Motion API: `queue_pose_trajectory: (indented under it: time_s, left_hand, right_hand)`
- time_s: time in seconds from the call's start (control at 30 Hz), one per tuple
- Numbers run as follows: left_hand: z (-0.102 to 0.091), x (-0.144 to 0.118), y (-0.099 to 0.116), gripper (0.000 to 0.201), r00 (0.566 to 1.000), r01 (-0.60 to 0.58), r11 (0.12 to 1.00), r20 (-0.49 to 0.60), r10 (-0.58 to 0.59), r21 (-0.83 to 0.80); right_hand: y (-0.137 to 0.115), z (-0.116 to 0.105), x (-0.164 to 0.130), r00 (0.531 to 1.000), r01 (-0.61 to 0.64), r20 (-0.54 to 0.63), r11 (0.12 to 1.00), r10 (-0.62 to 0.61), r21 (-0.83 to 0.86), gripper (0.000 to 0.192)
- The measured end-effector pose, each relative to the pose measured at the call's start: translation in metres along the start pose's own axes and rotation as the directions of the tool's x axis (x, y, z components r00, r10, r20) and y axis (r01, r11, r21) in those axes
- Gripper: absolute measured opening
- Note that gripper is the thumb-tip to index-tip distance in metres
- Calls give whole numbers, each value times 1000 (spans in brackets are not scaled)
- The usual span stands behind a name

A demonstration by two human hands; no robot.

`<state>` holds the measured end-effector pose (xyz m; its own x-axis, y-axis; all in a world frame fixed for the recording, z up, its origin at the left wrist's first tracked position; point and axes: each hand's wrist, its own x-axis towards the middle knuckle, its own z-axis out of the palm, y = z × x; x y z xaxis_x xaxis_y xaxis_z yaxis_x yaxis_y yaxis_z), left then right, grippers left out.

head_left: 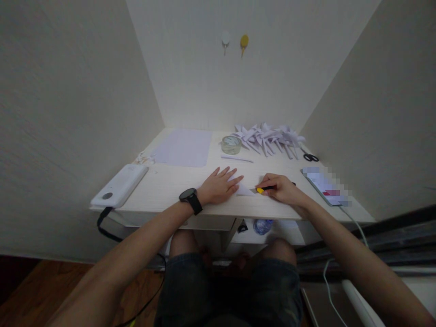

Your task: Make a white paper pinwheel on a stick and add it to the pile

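My left hand (pixel 220 185) lies flat with its fingers spread, pressing a small folded piece of white paper (pixel 244 190) against the table. Most of that paper is hidden under the palm; a pointed corner sticks out to the right. In my right hand (pixel 278 188) is a yellow and black utility knife (pixel 260 190), gripped between thumb and fingers. Its tip points left and meets the paper's corner; whether it cuts into the paper I cannot tell. Just beyond my hands lies a thin rolled paper stick (pixel 237 158).
Behind are a roll of clear tape (pixel 230 145), a heap of paper pinwheels (pixel 267 136) and flat paper sheets (pixel 185 147). Black-handled scissors (pixel 310 157) and a phone (pixel 325 186) with a cable lie right. A white power bank (pixel 120 185) sits at the left edge.
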<state>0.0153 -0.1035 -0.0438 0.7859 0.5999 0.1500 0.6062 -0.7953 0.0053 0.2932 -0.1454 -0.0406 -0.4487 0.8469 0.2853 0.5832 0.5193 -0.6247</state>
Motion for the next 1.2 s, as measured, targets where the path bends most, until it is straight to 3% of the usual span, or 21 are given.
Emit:
queue_pose_trajectory:
  time_s: [0.3, 1.2]
  left_hand:
    - [-3, -1, 2, 63, 1000, 14, 1000, 18, -13, -11]
    - [-6, -2, 2, 61, 999, 16, 1000, 43, -15, -13]
  right_hand:
    - [0, -3, -3, 1000, -22, 11, 1000, 22, -8, 23]
    - [13, -32, -15, 992, -100, 75, 994, 103, -32, 22]
